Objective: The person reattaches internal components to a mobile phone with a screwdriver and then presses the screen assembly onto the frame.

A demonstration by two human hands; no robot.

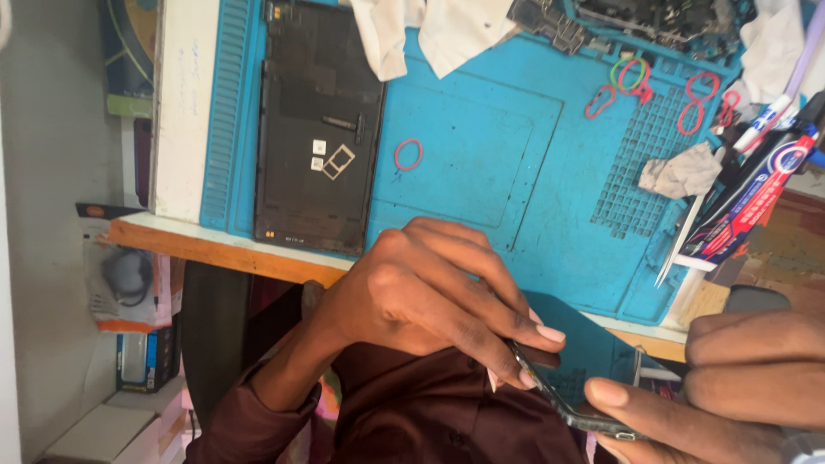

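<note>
My left hand [430, 292] reaches in from the lower left, back up. Its fingertips pinch the edge of a thin dark phone [584, 361] held over my lap, below the table's front edge. My right hand [730, 378] comes in from the right, with its thumb pressed on the phone's lower edge and its fingers curled behind it. The phone is tilted, so its glassy face shows a teal reflection. Both hands grip it together. I wear a maroon shirt [412, 412].
A blue work mat [481, 155] covers the table. On it lie a black tablet back [318, 129] with a small card tray [338, 161], a red rubber band [407, 155], more coloured bands [636, 77], a white cloth [421, 34], crumpled tissue [683, 172], tweezers [679, 245] and a glue tube [756, 189].
</note>
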